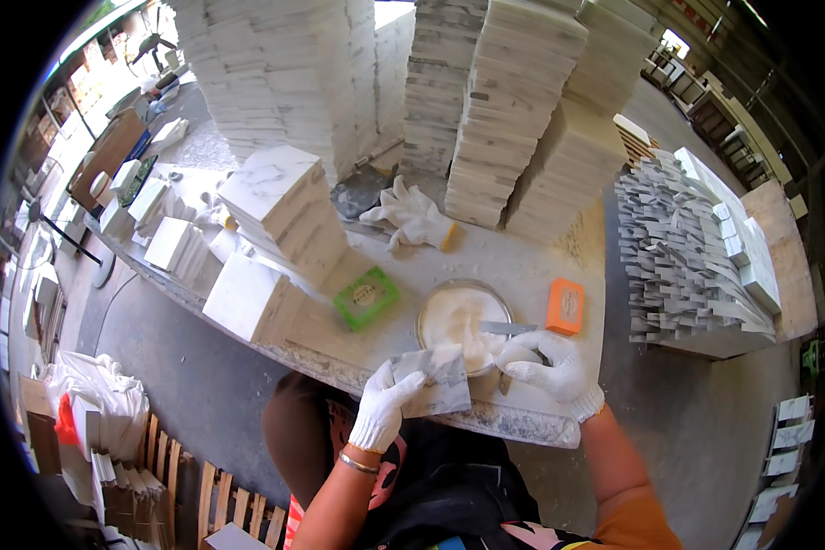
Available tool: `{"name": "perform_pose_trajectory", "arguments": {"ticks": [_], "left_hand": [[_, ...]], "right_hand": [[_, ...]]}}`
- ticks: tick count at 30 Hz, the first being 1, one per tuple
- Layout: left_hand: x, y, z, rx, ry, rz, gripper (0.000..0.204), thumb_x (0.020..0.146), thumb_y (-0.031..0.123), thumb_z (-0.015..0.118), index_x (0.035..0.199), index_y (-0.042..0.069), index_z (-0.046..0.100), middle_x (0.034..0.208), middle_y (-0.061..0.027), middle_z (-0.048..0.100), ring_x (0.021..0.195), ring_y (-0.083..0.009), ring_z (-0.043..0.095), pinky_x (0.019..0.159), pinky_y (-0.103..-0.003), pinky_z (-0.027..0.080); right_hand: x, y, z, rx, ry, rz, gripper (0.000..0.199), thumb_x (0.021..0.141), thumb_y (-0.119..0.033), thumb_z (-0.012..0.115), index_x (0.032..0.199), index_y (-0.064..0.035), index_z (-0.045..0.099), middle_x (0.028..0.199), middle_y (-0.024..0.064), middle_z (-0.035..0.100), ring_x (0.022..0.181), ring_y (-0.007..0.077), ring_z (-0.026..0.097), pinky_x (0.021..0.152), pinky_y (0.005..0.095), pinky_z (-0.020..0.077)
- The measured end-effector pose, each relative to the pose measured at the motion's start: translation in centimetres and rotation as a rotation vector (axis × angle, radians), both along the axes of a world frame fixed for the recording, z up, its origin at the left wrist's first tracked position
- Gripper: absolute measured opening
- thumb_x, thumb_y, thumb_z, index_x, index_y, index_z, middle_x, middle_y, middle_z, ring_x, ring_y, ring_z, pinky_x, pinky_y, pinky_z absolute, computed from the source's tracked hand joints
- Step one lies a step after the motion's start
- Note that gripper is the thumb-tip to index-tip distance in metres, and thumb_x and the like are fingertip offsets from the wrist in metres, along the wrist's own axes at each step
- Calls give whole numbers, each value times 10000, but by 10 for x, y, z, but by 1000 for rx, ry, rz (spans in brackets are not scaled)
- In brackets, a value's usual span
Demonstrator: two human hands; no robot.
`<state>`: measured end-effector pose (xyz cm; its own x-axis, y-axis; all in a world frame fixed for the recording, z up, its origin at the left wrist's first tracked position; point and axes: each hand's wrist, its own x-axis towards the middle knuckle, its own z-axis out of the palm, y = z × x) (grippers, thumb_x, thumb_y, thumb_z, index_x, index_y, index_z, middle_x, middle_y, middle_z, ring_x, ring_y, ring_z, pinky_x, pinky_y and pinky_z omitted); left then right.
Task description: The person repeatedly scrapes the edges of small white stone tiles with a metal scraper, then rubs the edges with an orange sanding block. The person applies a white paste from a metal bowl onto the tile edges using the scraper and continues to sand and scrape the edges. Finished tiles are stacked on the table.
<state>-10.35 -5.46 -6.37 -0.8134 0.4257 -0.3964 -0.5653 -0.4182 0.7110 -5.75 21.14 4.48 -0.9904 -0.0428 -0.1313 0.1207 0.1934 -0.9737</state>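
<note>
My left hand, in a white knit glove, grips the left end of a thin grey-veined marble tile over the bench's front edge. Beside the tile's far edge stands a round, clear-walled bowl with white powder or paste in it. My right hand, gloved too, is closed at the bowl's right side on a flat metal scraper, whose grey blade reaches over the bowl. A narrow grey piece shows below these fingers; whether it belongs to the same tool, I cannot tell.
A green box lies left of the bowl, an orange box right of it. Loose white gloves lie behind. Tall tile stacks line the bench's back; shorter ones stand left. Another tile pile is across the floor at right.
</note>
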Motion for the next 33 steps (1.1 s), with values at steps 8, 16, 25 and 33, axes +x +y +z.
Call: {"name": "perform_pose_trajectory", "arguments": {"ticks": [8, 16, 25, 33], "left_hand": [[1, 1, 7, -44, -4, 11, 384, 959, 109, 682, 1303, -26, 580, 1088, -89, 701, 983, -182, 670, 881, -325, 555], [1, 2, 11, -38, -11, 17, 369, 960, 102, 674, 1293, -26, 580, 1077, -87, 705, 971, -176, 669, 859, -310, 553], [0, 3, 10, -30, -21, 22, 356, 958, 75, 667, 1288, -24, 579, 1098, -85, 701, 971, -172, 672, 856, -313, 558], [-1, 0, 10, -16, -28, -2, 374, 948, 92, 699, 1284, -34, 594, 1163, -96, 699, 1016, -171, 678, 895, -325, 562]], "right_hand": [[4, -2, -23, 265, 81, -58, 237, 894, -192, 782, 1073, -39, 758, 1025, 76, 755, 871, 145, 676, 798, 309, 541], [-1, -7, -23, 441, 275, -65, 229, 842, -197, 797, 1030, -66, 779, 976, 85, 763, 856, 211, 685, 806, 338, 533], [-4, -4, -12, 497, 193, 28, 313, 867, -252, 778, 1121, -70, 754, 1336, 88, 689, 1049, 254, 694, 861, 344, 561], [-4, -2, -15, 545, 227, 37, 308, 859, -250, 780, 1115, -80, 758, 1308, 96, 701, 1013, 254, 704, 836, 344, 565]]}}
